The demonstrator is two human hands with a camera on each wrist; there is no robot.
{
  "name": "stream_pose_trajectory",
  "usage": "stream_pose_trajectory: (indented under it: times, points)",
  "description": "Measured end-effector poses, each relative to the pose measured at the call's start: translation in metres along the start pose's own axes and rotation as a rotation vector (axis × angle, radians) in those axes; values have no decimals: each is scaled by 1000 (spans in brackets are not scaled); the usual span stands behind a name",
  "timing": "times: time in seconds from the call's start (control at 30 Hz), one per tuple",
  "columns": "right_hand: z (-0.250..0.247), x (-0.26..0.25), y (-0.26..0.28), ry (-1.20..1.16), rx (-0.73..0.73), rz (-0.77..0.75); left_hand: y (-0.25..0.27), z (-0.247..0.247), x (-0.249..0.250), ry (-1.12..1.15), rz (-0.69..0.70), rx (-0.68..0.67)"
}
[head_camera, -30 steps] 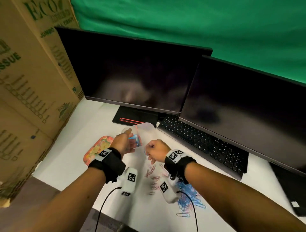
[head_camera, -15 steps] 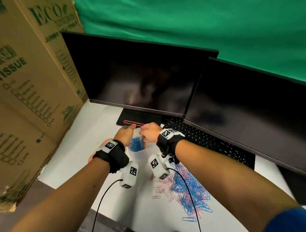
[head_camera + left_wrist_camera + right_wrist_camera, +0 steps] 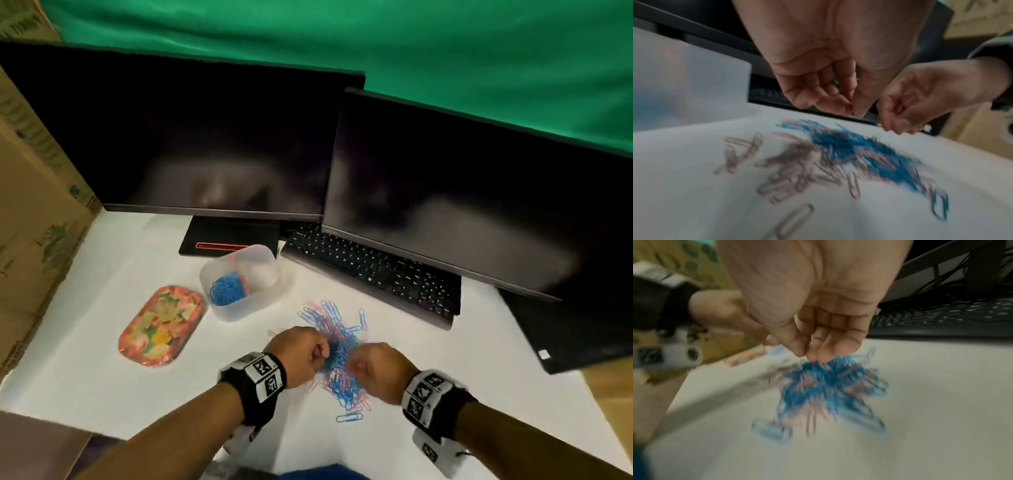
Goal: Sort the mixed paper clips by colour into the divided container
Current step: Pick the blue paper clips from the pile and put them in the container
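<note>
A translucent divided container (image 3: 254,295) stands on the white table and holds blue clips (image 3: 224,292) in its left compartment; its wall (image 3: 684,78) shows in the left wrist view. A mixed pile of blue and pink paper clips (image 3: 337,356) (image 3: 851,151) (image 3: 830,386) lies nearer me. My left hand (image 3: 301,353) (image 3: 851,108) hovers over the pile's left side, thumb against curled fingertips, with no clip seen in it. My right hand (image 3: 373,366) (image 3: 809,353) hangs at the pile's right side, fingertips gathered just above the clips. Both wrist views are blurred.
A flowered tray (image 3: 161,325) lies left of the container. Two dark monitors (image 3: 191,137) and a black keyboard (image 3: 373,274) stand behind the pile, with cardboard boxes (image 3: 37,205) along the left. A single blue clip (image 3: 349,417) lies near the front.
Both hands have left the container and come back towards me to the clip pile. The container, lifted a second ago, now stands alone on the table.
</note>
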State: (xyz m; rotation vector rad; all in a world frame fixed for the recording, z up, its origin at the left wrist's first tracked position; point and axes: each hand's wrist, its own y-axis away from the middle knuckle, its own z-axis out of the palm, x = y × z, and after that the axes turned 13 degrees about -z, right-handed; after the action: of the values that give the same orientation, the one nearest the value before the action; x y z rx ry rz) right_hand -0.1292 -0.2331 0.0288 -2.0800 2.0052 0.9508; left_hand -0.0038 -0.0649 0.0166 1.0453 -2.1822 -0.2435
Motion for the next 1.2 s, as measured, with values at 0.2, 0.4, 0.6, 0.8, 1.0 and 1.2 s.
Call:
stream_pose_trajectory:
  times: [0.2, 0.4, 0.6, 0.8, 1.0, 1.2]
  points:
    - [61, 2, 44, 142, -52, -188, -16, 33, 15, -98, -166, 118]
    - [93, 7, 30, 444, -55, -304, -25, 38, 12, -263, -265, 62]
    - [89, 9, 22, 432, 57, -306, -24, 36, 4, -257, -301, 68]
    - [63, 14, 29, -117, 253, -195, -20, 26, -5, -101, -316, 114]
    - [37, 43, 21, -678, 434, 192, -18, 12, -14, 206, -325, 152]
    - [9, 35, -7, -1110, 390, 332, -20, 4, -20, 936, -535, 58]
